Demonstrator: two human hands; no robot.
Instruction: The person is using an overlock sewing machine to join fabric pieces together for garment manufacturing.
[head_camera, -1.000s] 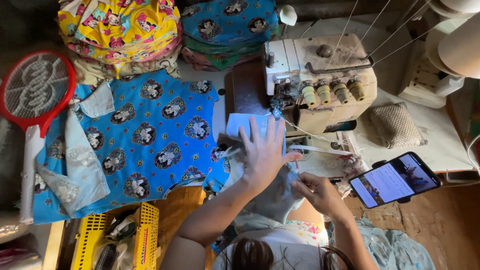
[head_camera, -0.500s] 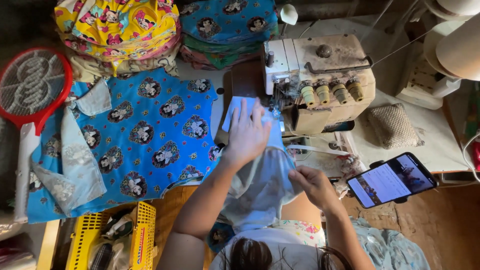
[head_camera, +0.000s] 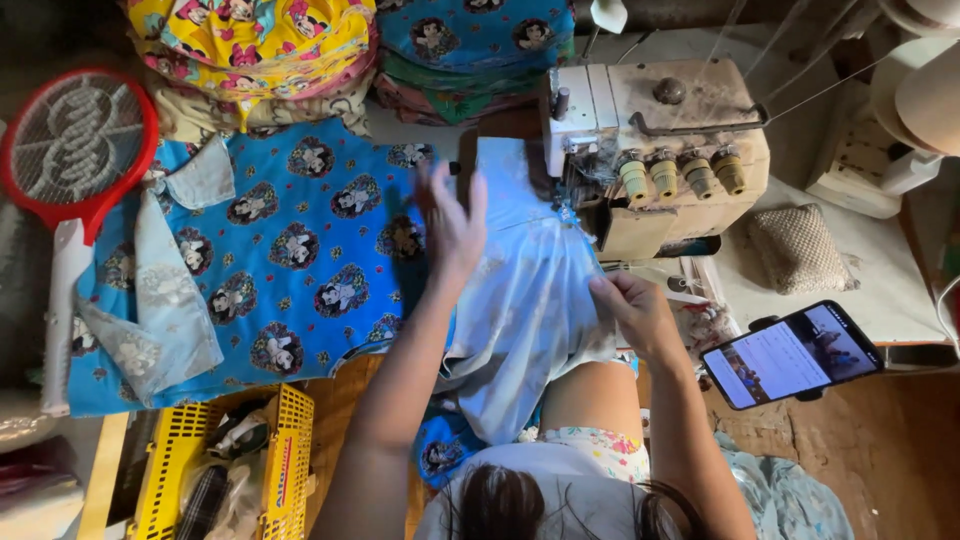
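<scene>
In front of the overlock machine, the pale blue cloth is lying under the needle, the right hand pinching its right edge while the left hand, fingers spread open, is hovering above it; keeping the edge taut and straight is probably mattering most.

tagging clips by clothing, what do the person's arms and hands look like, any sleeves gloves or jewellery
Both arms are bare from the hands up to where they leave the frame: no sleeves show over them. The left hand and right hand wear no gloves, and no watch or bracelet shows at either wrist. Rings are too small to tell. The left hand is motion-blurred. The only clothing in view is a light floral-print garment over the body.
</scene>
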